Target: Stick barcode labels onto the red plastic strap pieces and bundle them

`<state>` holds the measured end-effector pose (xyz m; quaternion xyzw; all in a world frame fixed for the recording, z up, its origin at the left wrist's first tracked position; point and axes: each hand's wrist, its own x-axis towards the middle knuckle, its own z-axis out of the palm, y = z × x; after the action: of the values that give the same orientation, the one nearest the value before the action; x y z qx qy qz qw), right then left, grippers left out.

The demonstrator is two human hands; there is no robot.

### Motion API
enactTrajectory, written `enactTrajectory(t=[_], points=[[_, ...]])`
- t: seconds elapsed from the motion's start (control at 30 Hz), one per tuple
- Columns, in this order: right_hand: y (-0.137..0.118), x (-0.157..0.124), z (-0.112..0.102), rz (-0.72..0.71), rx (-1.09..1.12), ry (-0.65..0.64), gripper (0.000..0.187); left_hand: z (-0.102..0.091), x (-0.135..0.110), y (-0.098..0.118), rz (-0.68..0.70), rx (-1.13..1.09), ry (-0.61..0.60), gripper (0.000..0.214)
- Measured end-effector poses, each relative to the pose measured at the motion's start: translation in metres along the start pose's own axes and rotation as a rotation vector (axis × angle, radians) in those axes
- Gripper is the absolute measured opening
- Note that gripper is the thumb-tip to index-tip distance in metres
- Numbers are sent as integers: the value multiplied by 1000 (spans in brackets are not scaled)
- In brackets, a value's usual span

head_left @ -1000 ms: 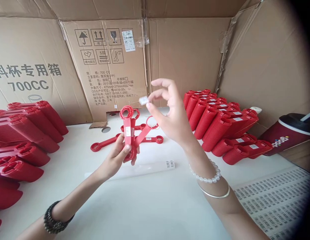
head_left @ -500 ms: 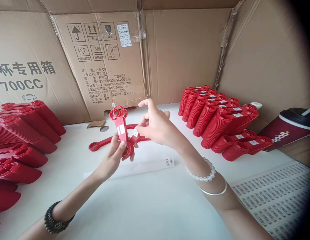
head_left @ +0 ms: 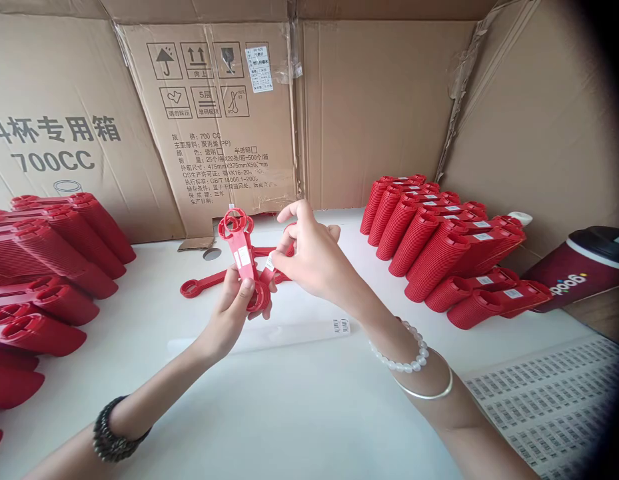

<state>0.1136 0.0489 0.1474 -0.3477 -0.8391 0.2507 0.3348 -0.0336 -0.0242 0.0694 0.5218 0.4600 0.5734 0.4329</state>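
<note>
My left hand [head_left: 232, 310] is closed around a few red plastic cup carriers [head_left: 243, 248], flat strips with a ring at each end, held above the table. A white label is stuck on the front one. Another carrier in the bunch fans out to the right, with a barcode label [head_left: 270, 262] on its strip. My right hand [head_left: 314, 257] grips the far part of that fanned carrier, its thumb at the label and its index finger raised and bent. That carrier's ring is mostly hidden behind the fingers. Behind the hands, more loose carriers [head_left: 204, 283] lie on the table.
Stacked red carriers [head_left: 64, 260] stand at left, and labelled stacks [head_left: 439, 247] at right. A clear strip [head_left: 259, 337] with barcode labels lies in front of my hands. Label sheets [head_left: 549, 393] and a dark red cup [head_left: 569, 270] are at right. Cardboard [head_left: 374, 113] walls the back.
The view has shifted slightly, so the surroundings sit a little further right. Both hands keep nearly the same hold on the carriers.
</note>
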Motion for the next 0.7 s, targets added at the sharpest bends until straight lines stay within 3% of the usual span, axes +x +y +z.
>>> enactTrajectory(t=[0.7], points=[[6, 5, -2, 27, 2, -58, 33, 0, 2, 1, 20, 3, -11, 26]])
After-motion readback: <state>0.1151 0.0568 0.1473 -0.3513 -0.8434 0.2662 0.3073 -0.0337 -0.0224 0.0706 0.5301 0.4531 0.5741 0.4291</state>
